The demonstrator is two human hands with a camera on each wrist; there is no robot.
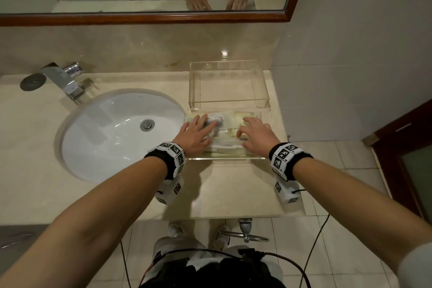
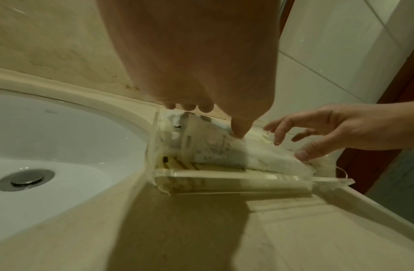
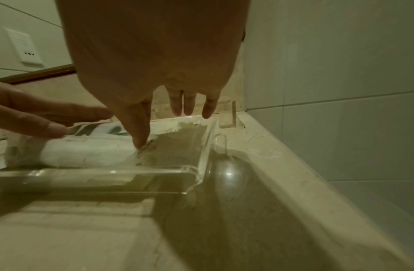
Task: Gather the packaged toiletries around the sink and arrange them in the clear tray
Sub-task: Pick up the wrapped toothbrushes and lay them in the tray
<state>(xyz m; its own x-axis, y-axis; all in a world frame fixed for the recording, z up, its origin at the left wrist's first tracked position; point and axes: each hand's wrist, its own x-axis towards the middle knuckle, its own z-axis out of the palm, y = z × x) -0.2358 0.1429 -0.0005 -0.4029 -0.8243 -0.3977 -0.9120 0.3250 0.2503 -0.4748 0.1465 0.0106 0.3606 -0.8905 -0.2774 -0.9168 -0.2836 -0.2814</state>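
- Head view: a person stands at a beige stone counter (image 1: pixel 117 194). A white oval sink (image 1: pixel 112 133) lies at about 9 o'clock from the hands, with a chrome tap (image 1: pixel 63 79) at 10 o'clock.
- A clear tray (image 1: pixel 224 158) sits on the counter just right of the sink. It already holds the packaged toiletries (image 1: pixel 224 124): crinkly pale sachets, with a white rolled packet (image 1: pixel 224 146) along the near edge.
- A second, taller clear box (image 1: pixel 229 86) stands just behind the tray, at 12 o'clock; nothing can be seen inside it.
- The left hand (image 1: pixel 195 134) lies flat with fingers spread, resting on the packets at the tray's left end. It grips nothing.
- The right hand (image 1: pixel 256 134) hovers over the right end with fingers bent downward, the tips touching the packets; no firm hold is visible.
- Above, a wood-framed mirror (image 1: pixel 149 18) reflects both hands.
- Left wrist view: the left thumb tip presses on a printed plastic wrapper (image 2: pixel 215 146). The right hand (image 2: pixel 340 128) reaches in from 3 o'clock, its thumb on the white packet's end.
- Right wrist view: the right thumb tip touches the end of the white rolled packet (image 3: pixel 85 152); the other fingers hang loose above the tray's far wall. The tray's right part looks bare.
- Judged handling: the packets look light, soft and slippery in their wrappers, so they should be nudged with flat fingers or pinched at the ends. The tray looks stiff and smooth; if it is moved, both side walls would be the place to hold.
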